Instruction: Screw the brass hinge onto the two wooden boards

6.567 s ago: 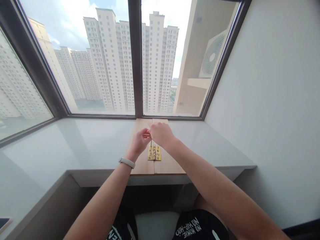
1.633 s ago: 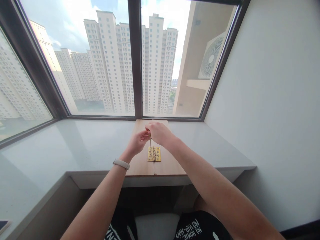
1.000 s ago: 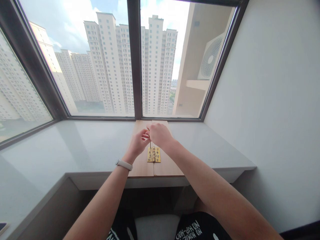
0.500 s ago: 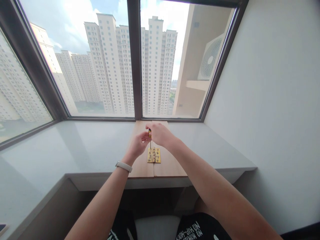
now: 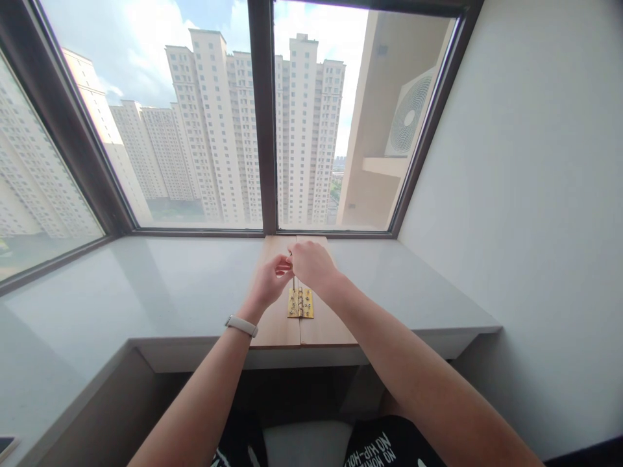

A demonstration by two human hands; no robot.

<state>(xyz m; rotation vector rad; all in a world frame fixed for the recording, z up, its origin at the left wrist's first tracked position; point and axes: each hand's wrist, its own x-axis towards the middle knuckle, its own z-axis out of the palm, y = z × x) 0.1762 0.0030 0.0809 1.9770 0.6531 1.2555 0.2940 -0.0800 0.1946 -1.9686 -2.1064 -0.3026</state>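
A brass-coloured hinge (image 5: 300, 303) lies flat across the seam of two light wooden boards (image 5: 275, 332), with several screws in its leaves. Upright above its upper left hole stands a screwdriver (image 5: 294, 283), its thin shaft reaching down to the hinge. My right hand (image 5: 314, 264) is closed over the screwdriver's handle and hides most of it. From the left, my left hand (image 5: 268, 277) pinches the tool just below, thumb and fingers curled at the handle's lower part. The screw under the tip is too small to make out.
The boards rest on a white sill (image 5: 185, 285) below a dark-framed window (image 5: 265, 130). A white wall (image 5: 545, 194) rises at the right. The sill's front edge (image 5: 428, 331) is close to my forearms. A dark flat object (image 5: 6, 445) shows at the lower left corner.
My right hand has turned on the screwdriver and shifted slightly, now covering the yellow and black handle that showed before. My left hand stays nearly in place.
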